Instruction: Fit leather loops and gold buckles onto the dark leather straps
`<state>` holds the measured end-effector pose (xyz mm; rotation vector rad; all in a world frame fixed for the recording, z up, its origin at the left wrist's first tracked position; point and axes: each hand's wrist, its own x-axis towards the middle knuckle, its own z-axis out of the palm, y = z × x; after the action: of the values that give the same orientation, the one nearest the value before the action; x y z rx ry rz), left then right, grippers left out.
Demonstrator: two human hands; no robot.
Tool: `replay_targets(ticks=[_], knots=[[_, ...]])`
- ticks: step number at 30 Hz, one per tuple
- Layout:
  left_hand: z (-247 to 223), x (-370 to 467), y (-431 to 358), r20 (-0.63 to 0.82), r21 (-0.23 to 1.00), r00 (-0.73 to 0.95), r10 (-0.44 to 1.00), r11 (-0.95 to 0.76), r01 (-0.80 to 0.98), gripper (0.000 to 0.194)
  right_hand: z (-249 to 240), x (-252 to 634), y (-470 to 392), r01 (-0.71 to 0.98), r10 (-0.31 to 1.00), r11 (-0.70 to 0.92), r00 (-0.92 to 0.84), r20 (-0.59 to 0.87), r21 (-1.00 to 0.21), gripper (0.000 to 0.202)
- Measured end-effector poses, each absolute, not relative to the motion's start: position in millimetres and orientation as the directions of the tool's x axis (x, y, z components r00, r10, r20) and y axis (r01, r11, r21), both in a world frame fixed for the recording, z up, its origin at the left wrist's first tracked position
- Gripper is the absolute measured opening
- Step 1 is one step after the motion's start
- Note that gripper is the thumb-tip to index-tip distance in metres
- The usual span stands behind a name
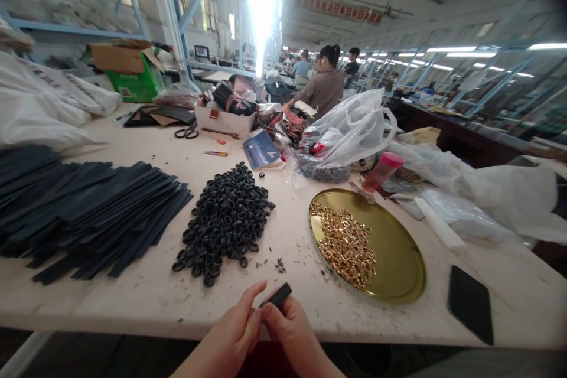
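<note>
A short black strip [278, 295] sticks out between my two hands at the table's front edge. My right hand [290, 319] is closed round it, thumb pressed on its near side. My left hand [241, 325] touches the strip's left end, its fingers pressed together there and one finger raised. Beyond them lies a heap of small black rings [225, 218]. To the right, a round gold tray [401, 254] bears many small gold metal pieces [345, 242]. Long black strips [110, 207] are piled at the left.
Behind the heap are a blue booklet [262, 149], scissors [186, 132], a white box [224, 123] and a clear plastic bag [354, 130]. A pink-lidded jar [383, 171] stands behind the tray. A dark phone [470, 304] lies at the right. People sit farther back.
</note>
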<state>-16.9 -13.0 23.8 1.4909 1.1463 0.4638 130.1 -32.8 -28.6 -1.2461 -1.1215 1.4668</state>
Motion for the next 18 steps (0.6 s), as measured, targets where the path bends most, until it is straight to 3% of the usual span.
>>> replay_targets(ticks=[3, 5, 8, 12, 18], knots=[[23, -21, 4, -0.267, 0.929, 0.433, 0.861, 0.11, 0.353, 0.032, -16, 166, 3, 0.345, 0.997, -0.035, -0.051, -0.057, -0.938, 0.041], [21, -23, 14, -0.286, 0.923, 0.387, 0.877, 0.144, 0.357, 0.028, -6, 204, 41, 0.739, 0.987, -0.072, 0.149, 0.057, -0.67, 0.037], [12, -24, 23, -0.296, 0.917, 0.335, 0.895, 0.168, 0.362, 0.026, 1, 255, 102, 0.841, 0.963, -0.159, 0.247, 0.105, -0.518, 0.024], [2, -23, 26, -0.301, 0.912, 0.325, 0.896, 0.171, 0.374, 0.026, -11, 280, 151, 0.894, 0.957, -0.241, 0.284, 0.063, -0.377, 0.018], [7, -20, 24, -0.342, 0.898, 0.348, 0.873, 0.195, 0.394, 0.021, -14, 274, 146, 0.909, 0.964, -0.196, 0.248, 0.099, -0.369, 0.005]])
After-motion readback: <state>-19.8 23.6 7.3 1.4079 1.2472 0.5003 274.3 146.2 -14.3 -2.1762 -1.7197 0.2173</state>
